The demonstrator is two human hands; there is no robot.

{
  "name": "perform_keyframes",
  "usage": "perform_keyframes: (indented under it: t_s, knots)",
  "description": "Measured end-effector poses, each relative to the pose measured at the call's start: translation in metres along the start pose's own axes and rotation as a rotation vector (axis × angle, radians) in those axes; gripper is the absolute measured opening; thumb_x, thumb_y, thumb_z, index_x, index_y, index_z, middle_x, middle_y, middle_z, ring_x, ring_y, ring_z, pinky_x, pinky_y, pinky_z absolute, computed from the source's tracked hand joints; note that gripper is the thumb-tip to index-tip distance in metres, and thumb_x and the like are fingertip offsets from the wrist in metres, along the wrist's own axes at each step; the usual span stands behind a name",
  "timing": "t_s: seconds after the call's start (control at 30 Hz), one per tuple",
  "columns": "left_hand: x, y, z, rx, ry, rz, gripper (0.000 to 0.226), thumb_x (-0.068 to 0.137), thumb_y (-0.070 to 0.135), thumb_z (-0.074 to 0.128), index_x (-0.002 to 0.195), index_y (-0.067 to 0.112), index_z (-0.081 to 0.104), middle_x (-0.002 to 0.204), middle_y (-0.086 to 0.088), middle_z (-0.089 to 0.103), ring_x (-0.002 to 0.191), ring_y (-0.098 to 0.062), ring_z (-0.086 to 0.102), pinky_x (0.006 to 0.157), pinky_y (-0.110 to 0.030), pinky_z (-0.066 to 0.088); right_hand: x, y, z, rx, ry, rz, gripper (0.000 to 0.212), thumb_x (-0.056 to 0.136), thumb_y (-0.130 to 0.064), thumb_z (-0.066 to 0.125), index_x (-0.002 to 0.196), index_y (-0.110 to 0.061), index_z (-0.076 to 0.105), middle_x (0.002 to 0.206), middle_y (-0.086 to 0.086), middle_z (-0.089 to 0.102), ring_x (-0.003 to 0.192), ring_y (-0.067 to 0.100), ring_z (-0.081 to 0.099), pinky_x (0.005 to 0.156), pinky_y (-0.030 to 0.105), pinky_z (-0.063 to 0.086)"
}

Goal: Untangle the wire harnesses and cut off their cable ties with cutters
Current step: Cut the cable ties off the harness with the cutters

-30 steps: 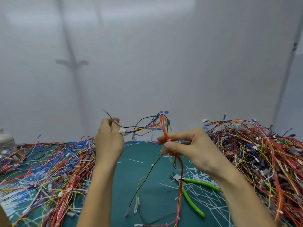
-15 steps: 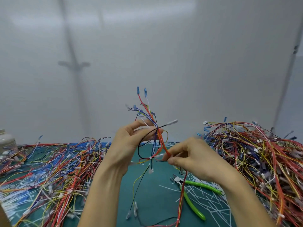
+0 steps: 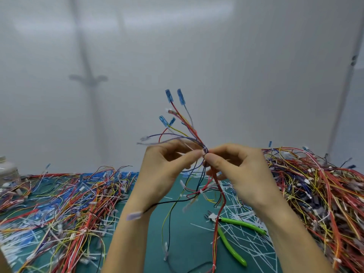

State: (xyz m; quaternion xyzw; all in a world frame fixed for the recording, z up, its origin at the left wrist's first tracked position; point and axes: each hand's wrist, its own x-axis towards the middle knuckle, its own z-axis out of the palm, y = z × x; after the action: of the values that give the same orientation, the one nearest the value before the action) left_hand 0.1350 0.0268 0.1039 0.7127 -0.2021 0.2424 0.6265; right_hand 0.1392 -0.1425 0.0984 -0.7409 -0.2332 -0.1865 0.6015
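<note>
Wire harness (image 3: 194, 132), upright, left hand (image 3: 163, 170) and right hand (image 3: 240, 168) raised thumb to thumb, each grip pinching its tied middle

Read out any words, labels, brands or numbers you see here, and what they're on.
No text can be read in this view.
Green-handled cutters: no brand mark visible.
White container at the left edge: label, if any, blurred.
Held wire harness: blue terminals and white tie show no legible print.
Right wire pile: white tags too blurred to read.
</note>
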Motion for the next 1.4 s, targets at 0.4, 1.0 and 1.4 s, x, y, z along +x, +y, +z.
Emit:
perform_keyframes:
  t_s: [0.4, 1.0, 1.4]
  knots:
    - [-0.002, -0.019, -0.018, -0.049, -0.093, -0.353, 0.038, 0.08, 0.012, 0.075, 0.116, 0.019, 0.067, 0.105, 0.006, 0.075, 0.105, -0.014, 0.068, 0.095, -0.039, 0.051, 0.006, 0.003, -0.009, 0.528, 0.178, 0.13, 0.011, 0.082, -0.022, 0.062, 0.086, -0.018, 0.071, 0.076, -0.003, 0.072, 0.065, 0.005, 0.064, 0.056, 0.013, 0.05]
    - [-0.004, -0.022, -0.028, -0.305, -0.161, -0.367, 0.024, 0.065, 0.009, 0.075, 0.087, 0.015, 0.08, 0.089, -0.012, 0.076, 0.074, -0.018, 0.073, 0.068, -0.022, 0.057, 0.012, 0.011, -0.028, 0.833, 0.215, 0.218, 0.011, 0.092, -0.018, 0.054, 0.093, -0.017, 0.065, 0.08, -0.002, 0.067, 0.073, 0.01, 0.058, 0.058, 0.017, 0.049]
    - [-0.003, -0.026, -0.022, -0.119, -0.22, -0.367, 0.033, 0.076, 0.005, 0.077, 0.107, 0.01, 0.068, 0.1, -0.007, 0.076, 0.094, -0.018, 0.073, 0.076, -0.025, 0.058, 0.01, 0.008, -0.022, 0.779, 0.294, 0.238, 0.013, 0.095, -0.015, 0.055, 0.091, -0.015, 0.068, 0.072, -0.004, 0.067, 0.062, 0.007, 0.062, 0.05, 0.018, 0.051]
